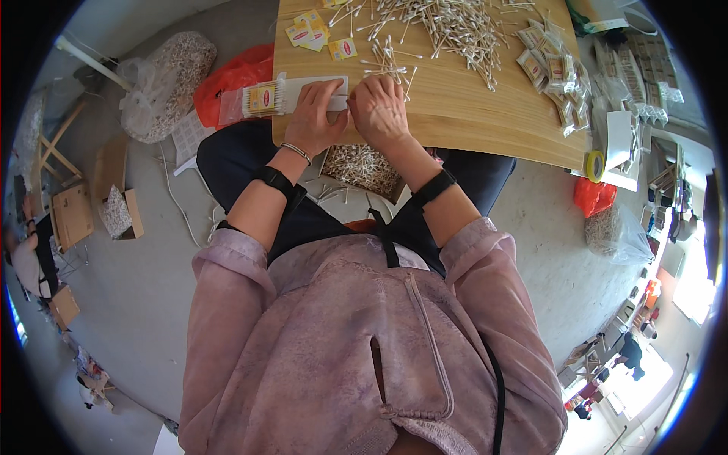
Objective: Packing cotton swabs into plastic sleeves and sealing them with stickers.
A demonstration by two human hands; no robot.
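Note:
Both of my hands are at the near edge of the wooden table. My left hand (312,117) rests over a white flat piece (339,85), its fingers curled down and the thumb reaching toward the other hand. Close beside it, my right hand (379,112) is closed with bent fingers, and whatever is in its fingertips is hidden. Left of my left hand lies a clear bag of cotton swabs (279,97) with a yellow label card (262,98). Several loose cotton swabs (388,62) lie just beyond my right hand.
A big pile of cotton swabs (455,26) covers the table's far part. Yellow cards (307,32) lie at left, filled packets (557,72) at right. An open box of swabs (362,168) stands below the table edge. Yellow tape (594,165) sits near the right corner.

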